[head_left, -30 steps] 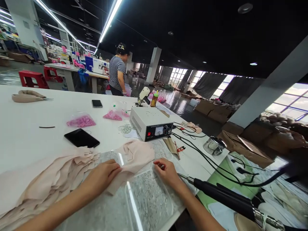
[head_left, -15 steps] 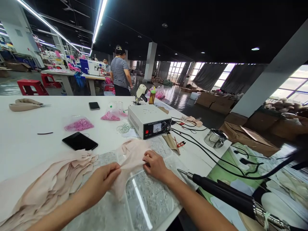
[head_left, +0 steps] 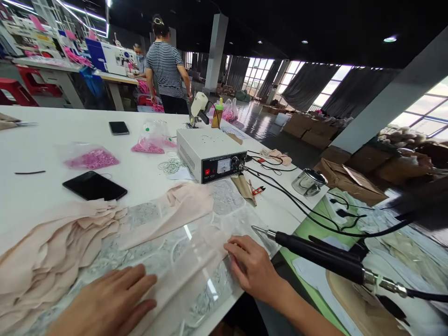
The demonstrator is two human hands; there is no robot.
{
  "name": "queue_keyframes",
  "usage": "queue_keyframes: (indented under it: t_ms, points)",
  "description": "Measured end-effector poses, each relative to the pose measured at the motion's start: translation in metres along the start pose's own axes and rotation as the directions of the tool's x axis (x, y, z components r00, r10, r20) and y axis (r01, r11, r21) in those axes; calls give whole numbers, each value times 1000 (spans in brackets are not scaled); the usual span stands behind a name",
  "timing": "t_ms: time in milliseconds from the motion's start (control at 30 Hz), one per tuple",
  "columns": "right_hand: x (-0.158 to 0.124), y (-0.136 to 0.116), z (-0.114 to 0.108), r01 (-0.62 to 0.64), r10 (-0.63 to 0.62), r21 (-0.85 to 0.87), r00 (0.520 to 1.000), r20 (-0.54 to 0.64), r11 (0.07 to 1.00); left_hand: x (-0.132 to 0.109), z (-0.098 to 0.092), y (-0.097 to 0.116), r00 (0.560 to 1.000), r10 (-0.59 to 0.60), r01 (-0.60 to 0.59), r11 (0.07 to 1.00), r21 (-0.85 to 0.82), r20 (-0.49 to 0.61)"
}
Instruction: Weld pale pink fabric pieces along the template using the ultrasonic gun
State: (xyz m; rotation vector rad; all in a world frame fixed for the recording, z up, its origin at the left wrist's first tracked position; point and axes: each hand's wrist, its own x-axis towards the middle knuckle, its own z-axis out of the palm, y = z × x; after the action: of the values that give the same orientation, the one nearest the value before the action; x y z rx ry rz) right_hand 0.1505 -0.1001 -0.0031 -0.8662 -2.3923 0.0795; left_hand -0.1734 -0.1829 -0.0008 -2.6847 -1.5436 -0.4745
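A sheer pale pink fabric piece (head_left: 199, 263) lies stretched across a clear plastic sheet (head_left: 147, 213) over a grey patterned surface. At its right end my right hand (head_left: 252, 267) pinches the edge between thumb and fingers. My left hand (head_left: 108, 301) is by its near left end, fingers extended and low over it. Behind lies a second pale pink fabric piece (head_left: 185, 205), bunched at its far end and touched by neither hand. A ruffled stack of pale pink fabric (head_left: 59, 242) is at the left. To the right of my right hand is a black-handled tool (head_left: 318, 254) with a pointed metal tip.
A white control box (head_left: 210, 151) with cables stands on the white table (head_left: 147, 182). Nearby are a phone (head_left: 94, 185), bags of pink pieces (head_left: 93, 157), red-handled snips (head_left: 257, 190) and a metal mug (head_left: 310, 182). A person (head_left: 166, 70) stands beyond the table.
The pale pink fabric between my hands is now spread flat toward me. Both hands have come nearer and my left fingers have opened. The view has shifted right and down.
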Motion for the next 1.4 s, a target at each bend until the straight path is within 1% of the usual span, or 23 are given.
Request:
queue_keyframes:
  t_ms: [33,67,100,133,167,200,267,300,367,467,533,600,667,733,800,867,933,1033,1133,1200,1233,1300,1400]
  points:
    - [3,-5,1,23,-23,22,1000,-5,1000,12,0,6,990,129,-127,991,39,-49]
    - [7,-9,4,62,-62,45,998,-3,997,22,2,12,964,257,-251,965,81,-68]
    - [10,-13,8,106,-107,63,994,6,992,30,5,18,939,341,-334,936,114,-48]
    - [13,-15,13,141,-143,68,989,22,988,35,10,23,919,393,-385,913,139,-35]
    - [14,-16,17,149,-150,52,988,31,987,37,15,27,911,413,-405,900,162,-15]
    - [13,-14,20,123,-124,19,992,25,992,37,19,29,912,410,-403,896,186,0]
    - [7,-3,23,-1,-1,-64,1000,-28,998,32,25,28,913,409,-399,889,226,2]
    - [1,5,22,-76,70,-95,995,-67,993,30,26,26,905,425,-411,880,238,-9]
    - [-10,20,15,-177,164,-116,980,-115,977,27,23,19,878,476,-452,859,240,-49]
    - [-17,35,5,-202,196,-59,976,-97,978,34,14,11,846,526,-497,838,226,-90]
    - [-11,39,2,-168,169,9,984,-54,986,47,10,12,843,535,-510,828,231,-55]
    - [1,41,3,-119,119,72,993,-6,990,60,11,14,853,521,-502,823,266,-1]
    - [14,44,5,-93,81,139,992,94,986,70,16,17,858,513,-496,809,317,34]
    - [23,48,4,-132,81,233,973,216,963,72,23,17,857,513,-493,794,356,44]
    - [27,51,0,-194,100,322,953,287,927,69,28,15,863,503,-481,791,378,46]
    - [28,53,-5,-242,139,368,948,285,898,64,30,13,871,489,-469,796,382,51]
    - [27,54,-10,-304,206,374,938,281,876,60,30,11,873,486,-467,802,374,48]
    - [25,56,-14,-434,347,359,894,283,827,60,27,9,866,500,-478,804,353,33]
    - [22,56,-14,-520,472,304,853,222,798,64,19,7,845,533,-516,787,338,47]
    - [18,52,-14,-531,506,279,847,162,800,67,13,7,828,558,-542,776,323,50]
    - [16,49,-13,-519,499,281,855,144,807,69,10,8,824,564,-550,777,307,47]
    - [12,41,-11,-460,442,310,887,129,832,71,10,11,841,540,-529,808,259,31]
    - [12,25,1,-257,253,309,966,55,916,73,20,20,893,451,-445,879,168,6]
